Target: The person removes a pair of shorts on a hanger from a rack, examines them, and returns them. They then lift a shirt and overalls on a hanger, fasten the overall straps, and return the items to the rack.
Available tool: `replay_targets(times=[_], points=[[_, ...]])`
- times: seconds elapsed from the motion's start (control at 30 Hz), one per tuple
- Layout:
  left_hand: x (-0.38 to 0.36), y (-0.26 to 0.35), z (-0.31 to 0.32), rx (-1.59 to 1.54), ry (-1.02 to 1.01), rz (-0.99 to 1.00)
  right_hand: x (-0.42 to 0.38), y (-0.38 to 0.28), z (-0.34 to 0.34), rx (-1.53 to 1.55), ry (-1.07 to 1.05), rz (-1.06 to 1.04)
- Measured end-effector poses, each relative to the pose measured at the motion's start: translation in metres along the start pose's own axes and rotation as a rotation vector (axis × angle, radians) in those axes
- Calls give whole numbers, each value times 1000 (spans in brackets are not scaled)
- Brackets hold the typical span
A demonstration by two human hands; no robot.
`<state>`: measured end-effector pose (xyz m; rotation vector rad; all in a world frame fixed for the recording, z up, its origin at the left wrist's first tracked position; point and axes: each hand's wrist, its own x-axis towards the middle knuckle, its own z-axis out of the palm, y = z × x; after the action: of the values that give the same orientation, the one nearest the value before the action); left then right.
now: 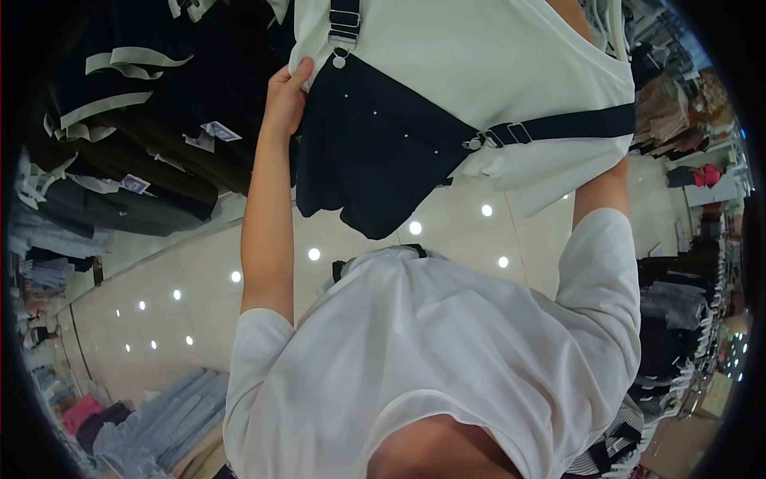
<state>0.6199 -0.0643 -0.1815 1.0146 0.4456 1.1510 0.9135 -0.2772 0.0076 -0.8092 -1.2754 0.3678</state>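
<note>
My left hand [289, 94] is closed on the side edge of a navy pinafore [375, 140], with the thumb on top and most of the fingers behind the cloth. The pinafore has buckled straps and small pale studs, and lies over a white top [455, 56]. Both garments are spread out tilted in front of me and cut off by the upper image edge. My right forearm [604, 191] passes behind the white top, and skin shows again at the top edge. The right hand itself is out of sight.
Dark clothes [144, 152] with paper tags hang at the left. Folded light-blue garments [171, 419] lie at lower left. A long rack of clothes [678, 307] on white hangers runs along the right. A person [706, 175] in red is farther off over the shiny tiled floor [199, 263].
</note>
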Motion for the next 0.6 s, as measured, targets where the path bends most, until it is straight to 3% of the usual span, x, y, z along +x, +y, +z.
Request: replay_targets(times=[0.1,0.13,0.23,0.33,0.43,0.6], points=[[1,-14,19,756,638,417,18,2,14,81,-68,2],[-6,-13,30,810,843,578,25,4,18,108,-87,6],[-22,-9,58,478,286,572,48,9,33,190,-161,22],[-19,0,99,326,18,564,70,14,44,260,-224,45],[-4,4,92,107,-65,350,85,17,54,311,-274,65],[-14,13,82,-78,-145,185,95,22,61,362,-316,95]])
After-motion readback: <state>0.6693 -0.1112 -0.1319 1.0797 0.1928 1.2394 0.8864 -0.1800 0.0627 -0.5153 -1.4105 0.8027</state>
